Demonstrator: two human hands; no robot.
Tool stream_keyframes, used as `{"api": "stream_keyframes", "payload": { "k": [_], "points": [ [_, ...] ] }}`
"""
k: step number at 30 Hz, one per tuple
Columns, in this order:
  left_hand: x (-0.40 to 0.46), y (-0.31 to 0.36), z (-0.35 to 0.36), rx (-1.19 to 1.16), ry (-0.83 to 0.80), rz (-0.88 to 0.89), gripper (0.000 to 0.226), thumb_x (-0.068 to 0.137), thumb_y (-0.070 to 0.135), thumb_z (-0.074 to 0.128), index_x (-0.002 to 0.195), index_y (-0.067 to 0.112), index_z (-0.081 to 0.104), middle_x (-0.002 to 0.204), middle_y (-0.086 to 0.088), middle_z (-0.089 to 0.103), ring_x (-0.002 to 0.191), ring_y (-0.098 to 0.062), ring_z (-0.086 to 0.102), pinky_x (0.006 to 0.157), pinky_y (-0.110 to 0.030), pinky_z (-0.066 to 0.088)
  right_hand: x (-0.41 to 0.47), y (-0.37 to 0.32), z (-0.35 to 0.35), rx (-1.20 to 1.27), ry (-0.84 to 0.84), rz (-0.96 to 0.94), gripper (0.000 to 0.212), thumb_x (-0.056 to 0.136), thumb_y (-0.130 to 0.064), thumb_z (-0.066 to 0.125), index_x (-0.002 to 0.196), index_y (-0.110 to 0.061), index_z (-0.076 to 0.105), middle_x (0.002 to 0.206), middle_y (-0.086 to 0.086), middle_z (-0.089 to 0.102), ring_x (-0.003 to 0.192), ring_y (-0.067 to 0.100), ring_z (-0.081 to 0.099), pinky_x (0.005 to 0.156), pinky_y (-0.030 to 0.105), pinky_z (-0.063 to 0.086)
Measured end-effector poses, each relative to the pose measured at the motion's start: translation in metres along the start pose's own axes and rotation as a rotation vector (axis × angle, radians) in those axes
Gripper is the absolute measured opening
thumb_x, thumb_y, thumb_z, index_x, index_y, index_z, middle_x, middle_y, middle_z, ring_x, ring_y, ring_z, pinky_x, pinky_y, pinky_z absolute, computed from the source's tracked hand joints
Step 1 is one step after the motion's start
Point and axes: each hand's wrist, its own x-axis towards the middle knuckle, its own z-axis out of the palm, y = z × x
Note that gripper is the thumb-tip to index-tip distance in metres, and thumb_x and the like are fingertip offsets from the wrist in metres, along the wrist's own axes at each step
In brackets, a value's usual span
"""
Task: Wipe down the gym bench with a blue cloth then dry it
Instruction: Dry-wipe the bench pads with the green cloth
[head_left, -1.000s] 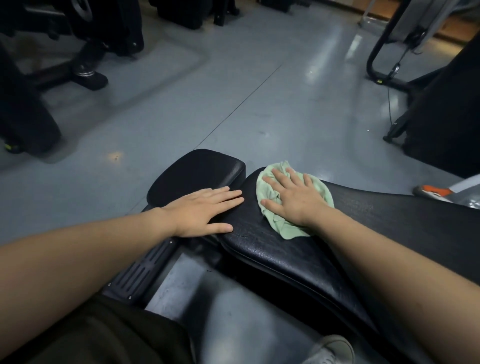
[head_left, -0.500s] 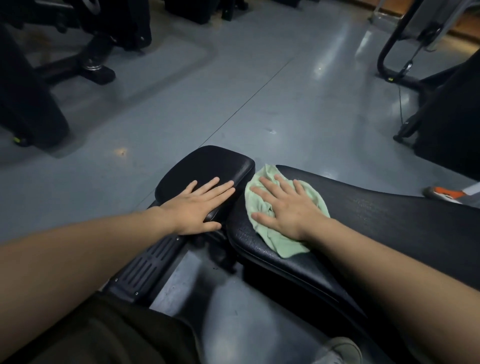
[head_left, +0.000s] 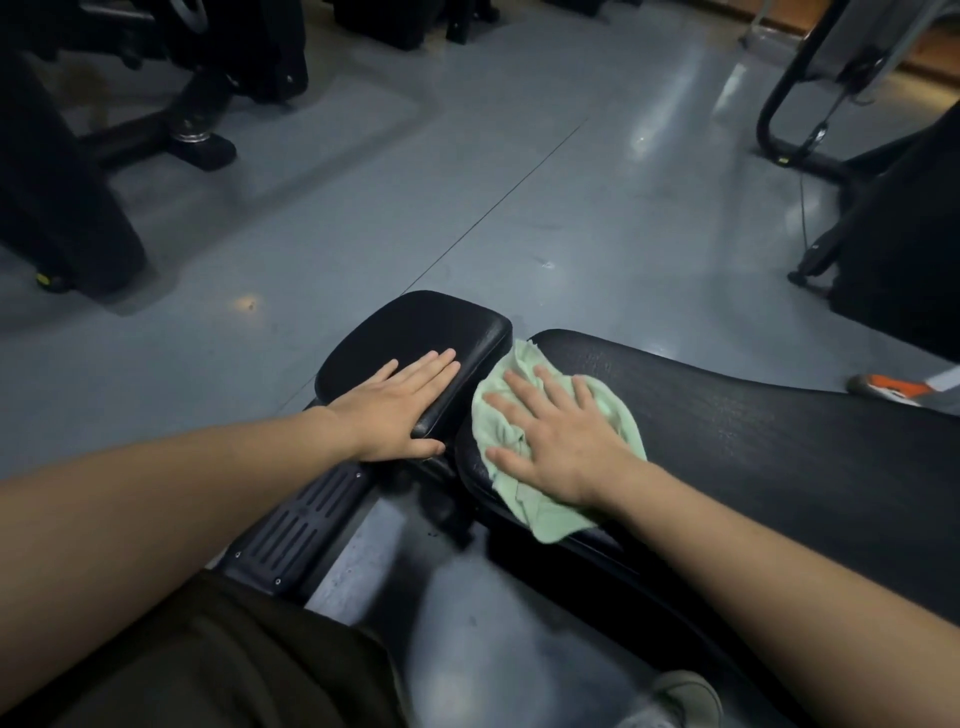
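Head view: right hand (head_left: 563, 441) presses flat on cloth (head_left: 524, 499) at the bench (head_left: 753, 441) edge; the overhanging corner could slide off

Grey glossy floor (head_left: 519, 208) all around, light glaring off it far right, a thin seam line running diagonally across. Far left, a black machine base (head_left: 156, 124) with a foot resting on the floor, and a bulky dark shape (head_left: 57, 208) nearer left. Far right, a curved black tube frame (head_left: 774, 104) with a cable hanging. At the right edge, an orange-and-grey object (head_left: 898, 389). Near bottom, a pale shoe (head_left: 685, 696) and dark olive trousers (head_left: 218, 665).
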Motion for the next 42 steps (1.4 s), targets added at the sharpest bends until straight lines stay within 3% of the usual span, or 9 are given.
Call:
{"api": "stream_keyframes", "payload": {
  "k": [4,11,17,23,26,31,35,42],
  "points": [
    [0.001,-0.001,0.001,0.002,0.003,0.003,0.104,0.092,0.065,0.051,0.157,0.026,-0.020,0.162,0.014,-0.031,0.149,-0.004,-0.023,0.126,-0.040,-0.003,-0.010,-0.007,0.004,0.004,0.017,-0.012,0.091,0.076,-0.079,-0.004,0.159,-0.041,0.001,0.169,-0.005,-0.008,0.155,0.026,-0.011,0.122,0.058,-0.002],
    [0.000,-0.002,0.001,0.001,0.024,0.007,0.104,0.091,0.067,0.051,0.157,0.028,-0.019,0.162,0.016,-0.030,0.149,-0.002,-0.023,0.126,-0.037,-0.003,0.026,-0.015,0.002,0.084,0.006,0.142,0.078,0.093,-0.075,0.021,0.160,-0.037,0.006,0.170,-0.001,-0.008,0.154,0.029,-0.014,0.121,0.061,-0.006],
    [-0.001,-0.001,-0.002,0.011,0.022,0.005,0.106,0.089,0.070,0.052,0.158,0.028,-0.016,0.163,0.016,-0.027,0.150,-0.002,-0.020,0.126,-0.037,-0.001,0.023,-0.024,0.004,0.034,0.033,0.166,0.079,0.094,-0.073,0.013,0.161,-0.031,0.005,0.170,0.003,-0.007,0.154,0.034,-0.013,0.119,0.065,-0.002],
    [-0.002,0.003,-0.006,0.014,0.007,-0.016,0.106,0.088,0.069,0.054,0.159,0.028,-0.014,0.164,0.016,-0.024,0.151,-0.003,-0.017,0.126,-0.037,0.001,-0.019,-0.041,0.016,-0.030,0.070,0.104,0.093,0.080,-0.073,-0.006,0.161,-0.028,0.002,0.170,0.008,-0.004,0.154,0.039,-0.006,0.118,0.067,0.006],
    [-0.002,0.006,-0.009,0.023,0.004,-0.032,0.106,0.089,0.067,0.056,0.159,0.027,-0.012,0.165,0.014,-0.022,0.152,-0.005,-0.014,0.126,-0.039,0.005,-0.040,-0.041,0.022,-0.084,0.120,0.077,0.081,0.094,-0.066,0.021,0.161,-0.025,0.001,0.169,0.012,-0.002,0.153,0.042,-0.003,0.117,0.067,0.010],
    [-0.006,0.009,-0.011,0.046,0.018,-0.040,0.107,0.088,0.065,0.060,0.160,0.024,-0.007,0.167,0.011,-0.015,0.154,-0.009,-0.005,0.126,-0.038,0.015,-0.094,-0.023,0.030,-0.186,0.141,0.072,0.090,0.095,-0.053,0.052,0.161,-0.022,0.001,0.169,0.014,0.004,0.152,0.046,0.007,0.115,0.067,0.020],
    [-0.010,0.013,-0.015,0.068,0.010,-0.042,0.104,0.090,0.063,0.059,0.160,0.023,-0.006,0.167,0.010,-0.013,0.155,-0.010,-0.003,0.125,-0.034,0.015,-0.143,0.004,0.035,-0.192,0.140,0.184,0.104,0.066,-0.048,0.085,0.154,-0.018,0.039,0.155,0.017,0.042,0.139,0.048,0.041,0.100,0.067,0.042],
    [-0.013,0.021,-0.022,0.057,-0.036,-0.082,0.102,0.091,0.058,0.061,0.160,0.023,-0.006,0.167,0.012,-0.015,0.154,-0.010,-0.004,0.123,-0.036,0.021,-0.217,0.021,0.044,-0.196,0.158,0.333,0.111,0.058,-0.039,0.092,0.153,-0.017,0.041,0.154,0.018,0.044,0.138,0.049,0.042,0.097,0.069,0.042]
  ]
}}
